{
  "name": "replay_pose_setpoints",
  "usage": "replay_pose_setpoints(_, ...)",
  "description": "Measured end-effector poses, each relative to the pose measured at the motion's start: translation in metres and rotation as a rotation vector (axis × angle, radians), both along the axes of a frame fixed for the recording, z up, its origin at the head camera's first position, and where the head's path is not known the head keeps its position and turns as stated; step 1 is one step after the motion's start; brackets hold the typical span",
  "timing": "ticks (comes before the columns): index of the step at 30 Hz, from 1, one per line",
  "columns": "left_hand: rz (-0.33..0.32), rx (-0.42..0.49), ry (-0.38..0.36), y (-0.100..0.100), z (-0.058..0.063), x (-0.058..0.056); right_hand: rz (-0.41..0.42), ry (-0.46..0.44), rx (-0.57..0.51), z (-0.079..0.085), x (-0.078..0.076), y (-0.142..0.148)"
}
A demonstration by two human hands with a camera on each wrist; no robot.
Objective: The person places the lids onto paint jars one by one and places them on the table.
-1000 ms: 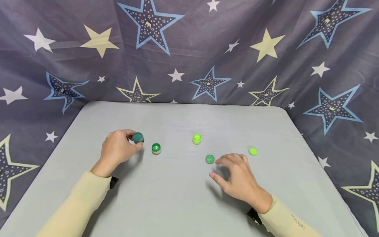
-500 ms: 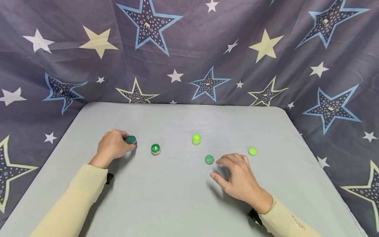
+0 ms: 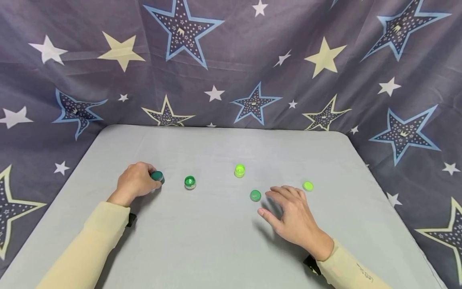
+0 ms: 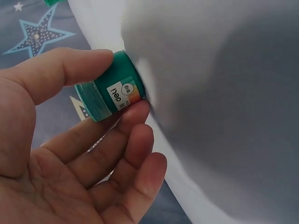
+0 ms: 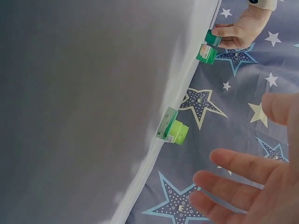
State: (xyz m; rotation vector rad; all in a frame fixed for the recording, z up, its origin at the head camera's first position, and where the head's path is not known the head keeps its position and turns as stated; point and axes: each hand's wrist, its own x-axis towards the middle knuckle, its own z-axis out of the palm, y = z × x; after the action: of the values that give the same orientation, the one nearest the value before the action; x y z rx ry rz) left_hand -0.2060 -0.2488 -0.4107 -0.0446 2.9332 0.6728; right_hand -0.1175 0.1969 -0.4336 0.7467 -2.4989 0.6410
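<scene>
My left hand (image 3: 135, 179) pinches a small dark green paint jar (image 3: 157, 176) between thumb and fingers at the left of the table. In the left wrist view the jar (image 4: 122, 86) has a "deli" label and sits right at the tabletop, its cap end toward the palm. An uncapped green jar (image 3: 190, 182) stands just right of that hand. My right hand (image 3: 294, 216) holds nothing, its fingers spread and relaxed. Just beyond its fingertips lies a green lid (image 3: 255, 196); in the right wrist view this lid (image 5: 167, 123) overlaps the lime jar (image 5: 179, 132).
An uncapped lime green jar (image 3: 240, 171) stands at mid-table. A lime lid (image 3: 308, 186) lies right of it, beyond my right hand. The grey-white table (image 3: 216, 241) ends at a star-patterned cloth (image 3: 231, 60) behind and at the sides.
My left hand has moved left and a little nearer to me with the dark green jar, away from the uncapped green one. The right hand has stayed nearly in place.
</scene>
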Motion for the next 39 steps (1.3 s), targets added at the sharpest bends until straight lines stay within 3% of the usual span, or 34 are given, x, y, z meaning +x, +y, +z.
replay_pose_setpoints(7, -0.011, -0.014, 0.009, 0.0, -0.001, 0.003, -0.014, -0.008, 0.021, 0.0, -0.001, 0.003)
replay_pose_setpoints(11, -0.005, -0.027, 0.067, 0.002, 0.0, 0.008, -0.016, -0.005, 0.024, 0.0, -0.002, 0.003)
replay_pose_setpoints(17, -0.019, -0.012, 0.214, 0.012, 0.008, 0.023, -0.016, 0.003, 0.021, 0.0, -0.002, 0.004)
replay_pose_setpoints(22, -0.073, -0.001, 0.372, 0.02, 0.013, 0.034, -0.017, 0.009, 0.019, 0.0, -0.003, 0.005)
replay_pose_setpoints(27, -0.127, 0.025, 0.459, 0.03, 0.015, 0.041, -0.021, 0.011, 0.018, 0.0, -0.002, 0.006)
replay_pose_setpoints(32, -0.143, 0.069, 0.476, 0.041, 0.012, 0.043, -0.021, 0.012, 0.017, 0.0, -0.002, 0.006)
replay_pose_setpoints(39, -0.132, 0.12, 0.413, 0.051, -0.002, 0.043, -0.024, 0.0, 0.005, 0.0, -0.001, 0.008)
